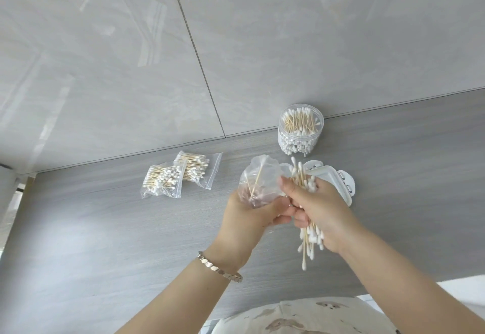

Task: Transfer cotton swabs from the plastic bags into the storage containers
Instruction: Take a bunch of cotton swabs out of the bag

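My left hand [250,215] grips a clear plastic bag [258,180] that is almost empty, with one swab left inside. My right hand [319,207] is closed around a thick bundle of cotton swabs [309,236] with wooden sticks, their tips sticking out above and below the fist. Just behind my right hand lies a white storage container [338,176] with clips, mostly hidden by the hand. A round clear jar [300,129] full of swabs stands farther back by the wall. Two sealed bags of swabs [178,173] lie on the counter to the left.
The grey wood-grain counter [131,241] meets a glossy tiled wall [183,45] at the back. The counter's left end sits near the frame's left edge, and its front edge runs along the lower right.
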A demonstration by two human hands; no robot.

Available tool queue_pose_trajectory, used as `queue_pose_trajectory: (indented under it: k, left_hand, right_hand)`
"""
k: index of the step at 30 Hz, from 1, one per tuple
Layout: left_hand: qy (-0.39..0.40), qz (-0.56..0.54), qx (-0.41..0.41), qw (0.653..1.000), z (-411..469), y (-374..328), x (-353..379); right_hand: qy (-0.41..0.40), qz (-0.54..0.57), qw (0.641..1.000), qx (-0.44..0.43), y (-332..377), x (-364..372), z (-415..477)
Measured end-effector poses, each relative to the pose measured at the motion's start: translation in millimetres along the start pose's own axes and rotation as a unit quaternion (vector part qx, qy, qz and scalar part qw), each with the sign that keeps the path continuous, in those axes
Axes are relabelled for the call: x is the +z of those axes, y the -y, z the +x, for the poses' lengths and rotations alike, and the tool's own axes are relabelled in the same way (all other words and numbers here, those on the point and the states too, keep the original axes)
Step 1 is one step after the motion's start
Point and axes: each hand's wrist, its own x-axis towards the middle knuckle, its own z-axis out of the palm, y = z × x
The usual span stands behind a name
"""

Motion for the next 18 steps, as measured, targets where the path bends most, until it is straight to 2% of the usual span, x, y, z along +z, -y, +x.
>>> queue_pose_trajectory:
  k: [4,10,14,18]
  left_hand:
    - [-0.004,0.080,-0.013,0.997,-2,-1,-2]
    - [0.009,0.166,-0.055,0.985,-8,0,-10]
    - [0.020,0.208,-0.027,0.978,-13,1,-13]
    - [0.014,0.188,-0.002,0.982,-14,1,-14]
  right_hand:
    - [-0.030,-0.039,0.999,0.007,-6,-2,0]
    - [-0.101,-0.024,0.994,-0.020,14,-21,6]
    - [-0.005,-0.084,0.996,-0.007,25,-25,3]
    - [0.054,-0.147,0.988,0.014,27,-23,-3]
